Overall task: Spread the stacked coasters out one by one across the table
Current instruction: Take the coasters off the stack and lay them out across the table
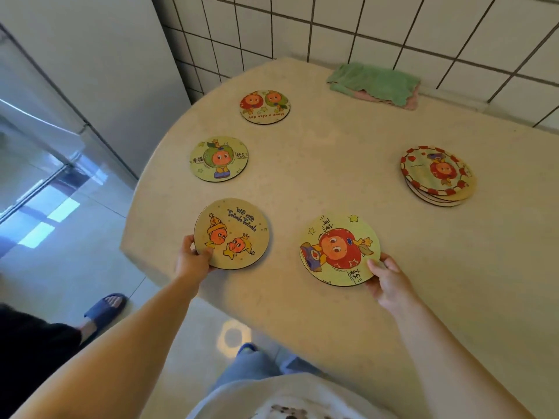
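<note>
A stack of round cartoon coasters (pixel 438 176) sits at the right of the beige table (pixel 332 152), slightly fanned. Two single coasters lie flat at the left: one with two orange faces (pixel 265 106) at the back, one with a green-hooded figure (pixel 218 158) nearer. My left hand (pixel 192 260) pinches the near edge of the "We are Twinkle" coaster (pixel 232 233) close to the table's left edge. My right hand (pixel 388 279) grips the near right edge of the red-haired figure coaster (pixel 339 249) at front centre.
A folded green and pink cloth (pixel 375 84) lies at the back against the tiled wall (pixel 393 25). A fridge (pixel 75 86) stands to the left. Another person's foot in a blue slipper (pixel 106 309) is on the floor at lower left.
</note>
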